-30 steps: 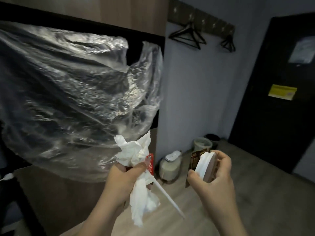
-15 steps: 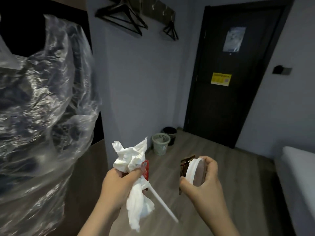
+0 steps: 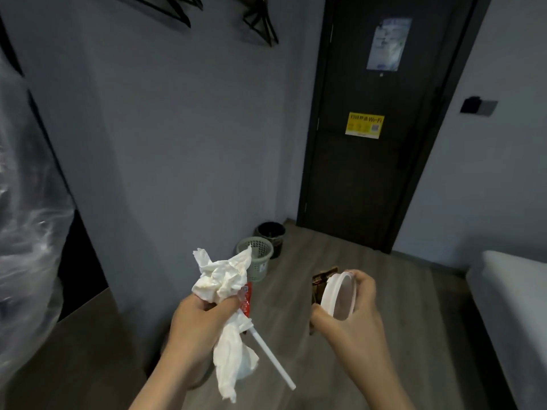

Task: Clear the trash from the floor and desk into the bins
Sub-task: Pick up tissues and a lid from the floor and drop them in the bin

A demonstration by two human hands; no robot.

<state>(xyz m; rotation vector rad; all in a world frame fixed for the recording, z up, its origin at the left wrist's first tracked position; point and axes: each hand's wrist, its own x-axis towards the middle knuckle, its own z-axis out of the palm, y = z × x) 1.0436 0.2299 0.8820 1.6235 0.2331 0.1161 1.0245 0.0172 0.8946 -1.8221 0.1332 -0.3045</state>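
Left hand (image 3: 201, 321) is being used as a closed fist: crumpled white tissue (image 3: 220, 279), a red sachet (image 3: 245, 300) and a white straw (image 3: 272, 356) are being gripped together in it, with tissue spilling above and below the fingers and the straw jutting down to the right. Right hand (image 3: 358, 312) is being curled round a clear plastic lid (image 3: 339, 295), which is being pinched by its rim, and a brown wrapper (image 3: 319, 287) is being held behind it. All of it is being judged light. The tissue looks soft and compressible, so a loose piece could be shed; the smooth straw could be lost unless clamped mid-length. The thin, springy lid is best taken across its rim. Farther out, a green mesh bin (image 3: 257, 258) and a black bin (image 3: 270, 232) are standing just beside each other on the wooden floor (image 3: 414, 291) by the wall, well apart from the trash being carried.
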